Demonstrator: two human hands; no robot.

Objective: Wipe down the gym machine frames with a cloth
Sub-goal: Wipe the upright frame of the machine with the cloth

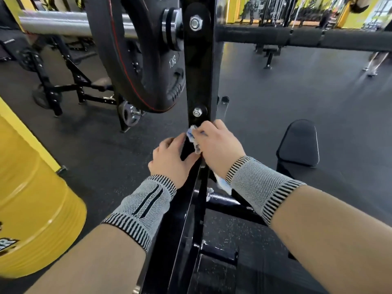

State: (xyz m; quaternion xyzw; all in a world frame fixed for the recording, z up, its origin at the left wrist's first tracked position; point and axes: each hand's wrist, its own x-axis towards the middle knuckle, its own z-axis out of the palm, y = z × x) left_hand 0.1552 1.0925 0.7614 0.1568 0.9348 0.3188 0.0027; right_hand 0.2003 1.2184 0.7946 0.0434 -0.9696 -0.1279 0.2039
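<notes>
A black steel upright of the machine frame [198, 66] runs down the middle of the view, with two bolts on its face. My right hand [218, 145] grips a white and blue cloth [193, 135] and presses it against the upright just below the lower bolt [197, 112]. A loose end of the cloth hangs under my right wrist. My left hand [169, 160] grips the left edge of the same upright, a little lower than the cloth. Both wrists wear grey knit bands.
A black 10 kg weight plate [135, 60] on a chrome bar [57, 23] hangs close to the left of the upright. A padded roller bar [297, 37] extends right. A yellow drum [31, 209] stands at the left. A black seat pad [299, 143] lies at the right.
</notes>
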